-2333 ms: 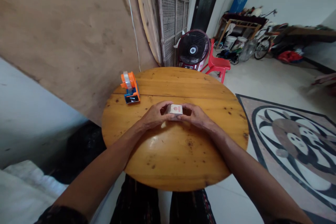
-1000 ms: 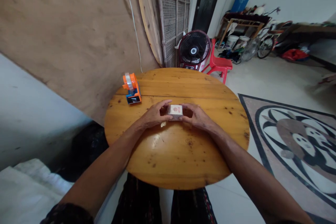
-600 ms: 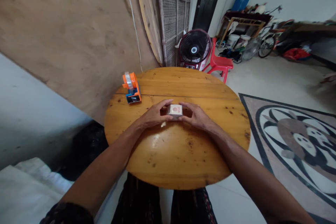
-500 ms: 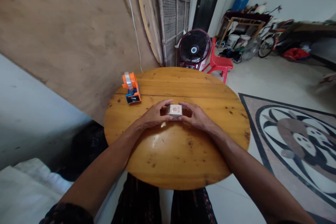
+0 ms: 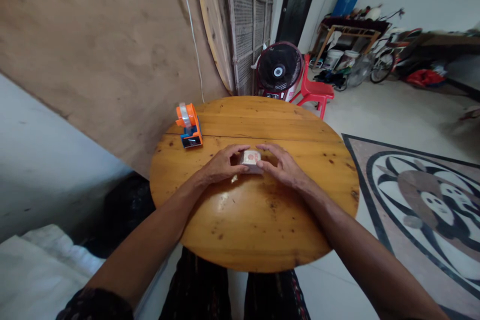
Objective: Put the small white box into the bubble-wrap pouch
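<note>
Small printed pack (image 5: pixel 250 156) at frame centre, between both hands, apparently resting on the counter (image 5: pixel 258 230). Left hand (image 5: pixel 220 164): grip grasps the pack's left end, thumb along the near side, index at the far side. Right hand (image 5: pixel 284 166): thumb touches the upper right edge, index arches past the far right corner; cannot tell if this grip is firm or only a light touch.

Risks, judged from here: uneven hold, right thumb higher than left, could twist the pack or tip its right end. If it's a stack of loose pieces (cannot tell), thumb pressure could shear the layers and spill them. Glossy surface could let it skid if one side pushes harder. Squeezing too hard might crush the edges if it's thin card.

Materials: pack is a squat block, pale top with red print too small to read, greyish near side, fairly straight edges. Counter is round varnished wood, orange-brown, dark knots, plank seam across the upper part, shiny glare at lower centre left. Tape dispenser (image 5: pixel 194 133), left of upper centre, well apart from the hands: orange and blue, likely plastic, clear-looking tape roll. Beyond, upper centre: fan (image 5: pixel 278 70), round dark guard; smooth red chair (image 5: pixel 315 89) beside it.
</note>
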